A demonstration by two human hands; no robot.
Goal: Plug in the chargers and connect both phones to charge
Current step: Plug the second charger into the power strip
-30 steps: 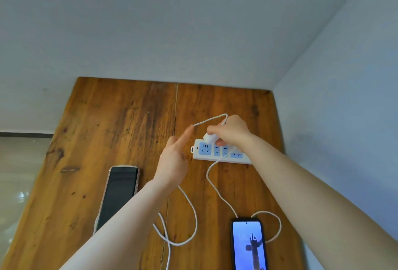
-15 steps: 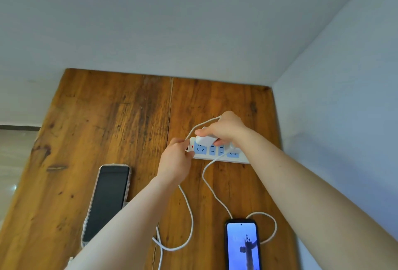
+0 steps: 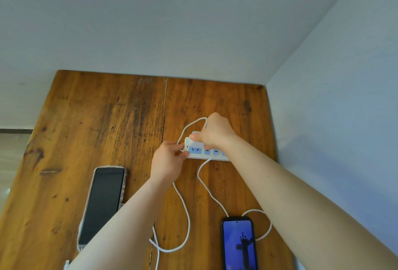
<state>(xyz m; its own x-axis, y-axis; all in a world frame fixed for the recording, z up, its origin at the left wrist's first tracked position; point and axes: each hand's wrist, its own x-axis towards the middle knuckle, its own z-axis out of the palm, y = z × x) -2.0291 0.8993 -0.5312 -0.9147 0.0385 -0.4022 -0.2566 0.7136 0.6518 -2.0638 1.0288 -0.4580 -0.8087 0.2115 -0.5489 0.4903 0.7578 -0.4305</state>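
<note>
A white power strip (image 3: 201, 154) with blue sockets lies on the wooden table (image 3: 97, 119). My left hand (image 3: 168, 163) pinches its left end. My right hand (image 3: 215, 133) grips a white charger (image 3: 195, 135) over the strip's back row; its prongs are hidden. A white cable (image 3: 185, 205) loops from the charger down the table. A second white cable (image 3: 206, 188) runs from the strip to the lit phone (image 3: 239, 244) at the front right. A dark-screened phone (image 3: 102, 203) lies at the front left.
Grey walls close off the table's far edge and right side (image 3: 333, 119). The table's left edge drops to a pale floor (image 3: 10, 162). A cable end (image 3: 66, 265) shows near the dark phone's lower end.
My left hand went from pointing with open fingers to gripping the strip's left end. My right hand lowered the charger onto the strip. The camera tilted slightly.
</note>
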